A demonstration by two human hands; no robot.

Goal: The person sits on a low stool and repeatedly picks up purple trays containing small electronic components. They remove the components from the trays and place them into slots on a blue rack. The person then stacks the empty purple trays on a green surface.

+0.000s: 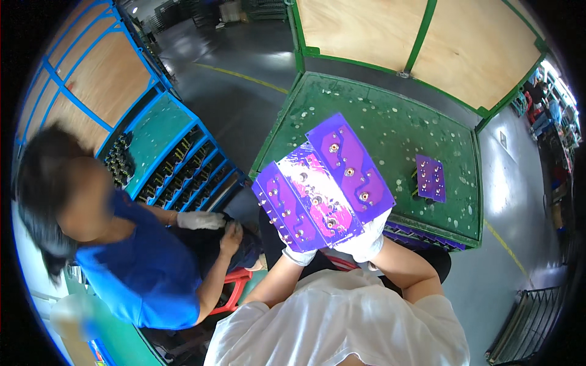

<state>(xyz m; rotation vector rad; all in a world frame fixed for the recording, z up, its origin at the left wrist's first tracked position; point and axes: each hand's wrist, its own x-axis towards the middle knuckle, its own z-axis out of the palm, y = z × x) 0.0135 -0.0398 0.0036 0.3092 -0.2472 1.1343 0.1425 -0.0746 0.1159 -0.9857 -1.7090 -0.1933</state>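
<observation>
In front of my body I hold several flat purple boards [361,166] carrying brass-coloured and silver metal fittings. They lie side by side and overlap; the middle one [312,186] shines with glare. My left hand [299,255], in a white glove, is closed on their near left edge, its fingers mostly hidden underneath. At the near right edge my right hand [367,241], also gloved in white, grips the boards from below. A smaller-looking purple board [431,178] with metal fittings rests tilted on the green table [390,122] beyond.
A person [146,262] in a blue top sits close on my left, hands near their lap, beside a red stool [231,290]. A blue-framed rack [201,145] with dark parts stands behind them. Green-framed wooden panels [366,30] rise at the table's far side.
</observation>
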